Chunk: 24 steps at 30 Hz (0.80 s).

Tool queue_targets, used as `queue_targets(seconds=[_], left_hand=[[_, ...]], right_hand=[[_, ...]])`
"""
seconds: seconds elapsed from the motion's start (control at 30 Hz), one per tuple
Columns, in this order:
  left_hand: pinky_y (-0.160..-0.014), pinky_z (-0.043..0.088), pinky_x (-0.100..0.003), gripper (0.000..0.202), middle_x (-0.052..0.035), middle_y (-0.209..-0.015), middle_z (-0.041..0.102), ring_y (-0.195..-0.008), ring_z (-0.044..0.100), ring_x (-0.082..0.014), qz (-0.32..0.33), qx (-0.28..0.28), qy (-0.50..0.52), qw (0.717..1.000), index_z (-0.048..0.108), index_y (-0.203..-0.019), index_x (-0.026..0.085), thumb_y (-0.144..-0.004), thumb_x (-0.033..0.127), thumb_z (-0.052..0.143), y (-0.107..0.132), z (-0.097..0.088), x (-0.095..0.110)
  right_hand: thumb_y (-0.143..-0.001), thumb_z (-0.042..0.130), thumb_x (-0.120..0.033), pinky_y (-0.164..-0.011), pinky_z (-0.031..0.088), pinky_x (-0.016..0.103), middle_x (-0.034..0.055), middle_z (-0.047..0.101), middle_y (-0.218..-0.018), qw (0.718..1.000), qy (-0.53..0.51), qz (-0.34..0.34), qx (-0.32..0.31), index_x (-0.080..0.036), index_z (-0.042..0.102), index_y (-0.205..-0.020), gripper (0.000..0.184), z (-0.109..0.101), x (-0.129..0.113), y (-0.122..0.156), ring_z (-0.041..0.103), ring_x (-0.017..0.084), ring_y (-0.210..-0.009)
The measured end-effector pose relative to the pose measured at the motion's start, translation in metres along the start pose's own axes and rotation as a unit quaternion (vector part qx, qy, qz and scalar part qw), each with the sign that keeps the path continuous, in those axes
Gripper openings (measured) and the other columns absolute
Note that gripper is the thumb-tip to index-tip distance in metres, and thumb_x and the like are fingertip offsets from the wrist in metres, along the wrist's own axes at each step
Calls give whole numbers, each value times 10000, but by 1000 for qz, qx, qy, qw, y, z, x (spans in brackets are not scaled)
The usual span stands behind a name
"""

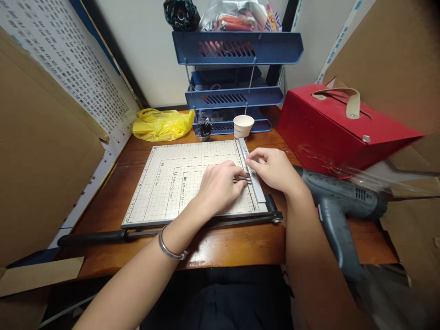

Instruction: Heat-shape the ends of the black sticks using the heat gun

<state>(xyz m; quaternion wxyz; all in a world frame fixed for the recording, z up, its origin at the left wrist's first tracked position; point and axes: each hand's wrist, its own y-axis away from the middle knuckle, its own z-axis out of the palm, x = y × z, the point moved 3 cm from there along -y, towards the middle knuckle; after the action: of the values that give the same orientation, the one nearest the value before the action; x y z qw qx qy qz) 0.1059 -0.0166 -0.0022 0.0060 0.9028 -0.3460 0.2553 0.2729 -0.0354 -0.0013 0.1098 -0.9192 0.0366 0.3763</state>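
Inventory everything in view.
Flat gridded paper trimmer: one, cream, centre
Straight metal strip: one, silver, trimmer's right
Thin pieces: uncounted, dark, left hand
Round paper cup: one, white, behind trimmer
Thin sticks: many, black, small cup
Crumpled plastic bag: one, yellow, back
Tiered plastic rack: one, blue, back
Filled plastic bag: one, clear, rack
Patterned bundle: one, dark, rack
Handled box: one, red, right
Heat gun: one, grey, right
Cardboard panels: several, brown, sides
Printed sheeting: uncounted, white, left
Wooden table: one, brown, beneath
Bracelet: one, silver, left wrist
Left hand: one, over trimmer
Right hand: one, metal strip
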Motion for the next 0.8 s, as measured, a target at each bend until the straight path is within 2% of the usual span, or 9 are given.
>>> queue_targets(seconds=[0.07,0.17,0.33,0.4,0.57,0.8], left_hand=[[-850,495,-384,98,-43,-1032,746,-936,685,-236,-4,6,-10,1000,797,-971,243,-924,250,711,4,-7,-5],[-850,498,-385,96,-45,-1061,746,-963,687,-245,-5,4,-21,1000,789,-975,234,-920,227,710,7,-12,-13],[-849,511,-378,109,-38,-1057,773,-963,704,-243,6,-17,-26,1000,802,-986,238,-932,252,708,7,-8,-18],[-836,514,-378,123,-38,-1028,778,-936,706,-242,5,-19,-29,999,810,-954,238,-940,240,688,5,-6,-18],[-824,517,-390,169,-63,-1009,777,-913,702,-255,-12,-2,-42,999,817,-948,219,-952,228,648,3,-3,-17],[-818,508,-383,173,-55,-1010,778,-910,700,-250,-14,4,-42,999,813,-936,223,-951,233,641,4,-1,-17]], right_hand=[[-845,635,-331,-611,281,318,-50,413,-535,1000,1,-4,-16,-197,753,-838,178,0,-1,1,372,134,-556],[-845,653,-356,-598,284,311,-54,416,-520,997,5,-12,-72,-212,782,-846,193,0,-2,4,372,125,-534],[-807,699,-332,-601,298,305,-50,462,-533,984,27,-12,-178,-232,821,-892,178,3,-6,7,400,122,-535],[-799,697,-306,-618,312,308,-40,485,-544,983,41,-15,-179,-240,831,-868,165,5,-7,7,409,128,-553],[-788,657,-263,-643,339,325,-13,527,-555,988,74,-20,-137,-242,825,-768,170,8,-7,5,429,145,-574],[-748,632,-230,-622,335,316,-24,522,-573,988,66,-7,-143,-233,791,-771,160,8,-5,5,427,136,-562]])
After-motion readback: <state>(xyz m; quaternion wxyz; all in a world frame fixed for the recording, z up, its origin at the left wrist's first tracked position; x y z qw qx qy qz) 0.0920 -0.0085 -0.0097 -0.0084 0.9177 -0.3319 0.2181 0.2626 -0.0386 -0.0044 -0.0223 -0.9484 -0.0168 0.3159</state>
